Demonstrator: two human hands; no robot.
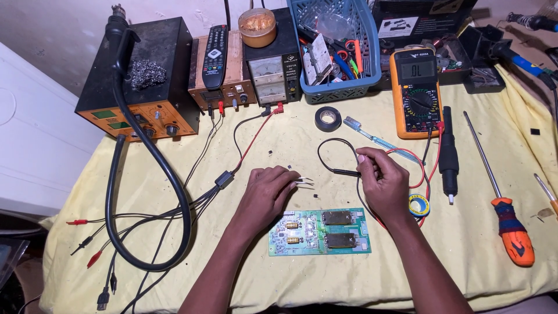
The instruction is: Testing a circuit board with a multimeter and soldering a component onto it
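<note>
The green circuit board (319, 232) lies flat on the yellow cloth (279, 145), its long axis left to right, just below both hands. My left hand (267, 195) pinches tweezers (303, 182) pointing right. My right hand (385, 183), slightly nearer, grips a black probe (344, 172) pointing left. The blue basket (337, 46) behind holds scissors and small tools.

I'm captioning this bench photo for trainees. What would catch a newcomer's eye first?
Most likely the two hands at the centre: the left hand holds metal tweezers, the right hand a black test probe, both just above a green circuit board on the yellow cloth. Next, the orange multimeter behind the right hand, and the thick black hose looping from the orange-fronted station at far left.
</note>
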